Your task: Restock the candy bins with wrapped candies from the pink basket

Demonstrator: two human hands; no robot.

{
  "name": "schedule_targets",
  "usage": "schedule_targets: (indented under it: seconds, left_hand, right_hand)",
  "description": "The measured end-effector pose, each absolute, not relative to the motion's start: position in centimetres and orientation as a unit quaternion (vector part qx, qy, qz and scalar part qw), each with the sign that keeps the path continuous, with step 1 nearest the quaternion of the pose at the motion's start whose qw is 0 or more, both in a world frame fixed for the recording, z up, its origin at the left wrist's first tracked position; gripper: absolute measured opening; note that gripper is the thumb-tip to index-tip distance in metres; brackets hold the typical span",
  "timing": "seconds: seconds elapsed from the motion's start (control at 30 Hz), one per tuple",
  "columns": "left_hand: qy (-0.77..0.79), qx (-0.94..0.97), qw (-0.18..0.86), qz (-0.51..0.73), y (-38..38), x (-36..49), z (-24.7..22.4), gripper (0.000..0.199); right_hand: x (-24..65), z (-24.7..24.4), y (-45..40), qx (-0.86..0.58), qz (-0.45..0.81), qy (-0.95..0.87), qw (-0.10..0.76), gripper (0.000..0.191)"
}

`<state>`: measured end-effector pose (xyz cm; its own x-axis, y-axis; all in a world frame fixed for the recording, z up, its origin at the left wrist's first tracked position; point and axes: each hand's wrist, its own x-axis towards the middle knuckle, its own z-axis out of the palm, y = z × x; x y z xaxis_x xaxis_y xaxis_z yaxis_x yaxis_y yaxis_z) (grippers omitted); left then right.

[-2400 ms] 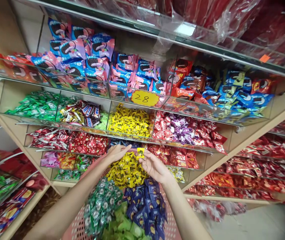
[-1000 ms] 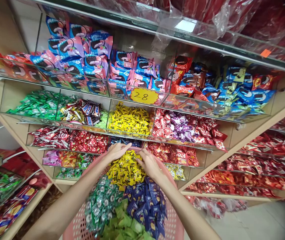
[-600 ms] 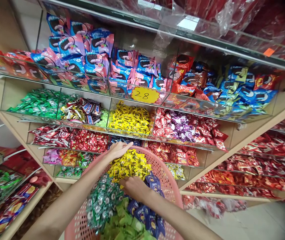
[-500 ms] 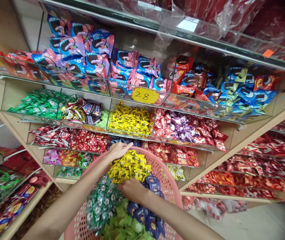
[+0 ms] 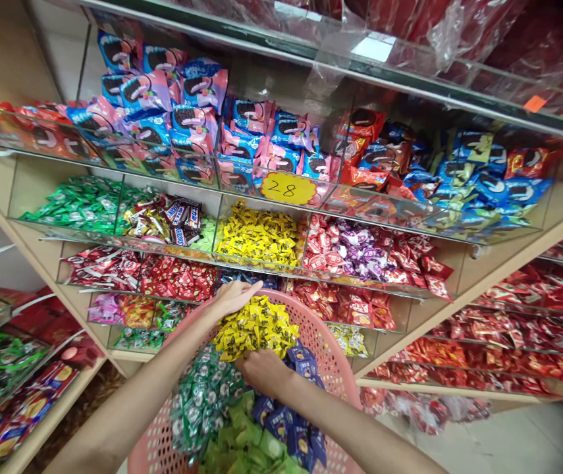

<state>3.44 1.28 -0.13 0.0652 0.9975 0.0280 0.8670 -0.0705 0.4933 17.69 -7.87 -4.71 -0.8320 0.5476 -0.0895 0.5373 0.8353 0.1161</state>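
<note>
A pink perforated plastic basket (image 5: 331,316) holds heaps of wrapped candies: yellow candies (image 5: 256,329) at the far side, green-and-silver ones (image 5: 207,392) at left, light green packets (image 5: 249,434) near me and dark blue packets (image 5: 288,428) at right. At the far rim, my left hand (image 5: 234,297) is closed over the edge, some of its fingers hidden. My right hand (image 5: 263,370) is inside the basket, its fingers curled in at the near edge of the yellow candies. Its fingertips are hidden, so what they hold cannot be made out.
Behind the basket rise tiered shelves with clear fronts, holding blue-and-pink cookie packs (image 5: 145,92), more yellow candies in a bin (image 5: 259,237) and red candies (image 5: 177,276). A yellow price tag (image 5: 288,189) reads 28. Side shelves (image 5: 508,359) stand at right, above pale floor (image 5: 523,434).
My right hand has shifted slightly right along the yellow candies. My left hand stays at the rim. The shelves sit a little further right in view.
</note>
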Motion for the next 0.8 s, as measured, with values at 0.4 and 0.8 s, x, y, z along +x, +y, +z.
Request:
schedule_targets:
  seconds: [0.4, 0.8]
  left_hand:
    - [0.658, 0.71, 0.174, 0.178, 1.4, 2.8, -0.4, 0.065]
    - [0.674, 0.687, 0.188, 0.194, 0.9, 2.1, 0.0, 0.067]
  right_hand:
    - [18.3, 5.7, -1.9, 0.363, 0.006, 0.924, -0.118, 0.024]
    - [15.1, 10.1, 9.4, 0.639, -0.004, 0.754, -0.151, 0.027]
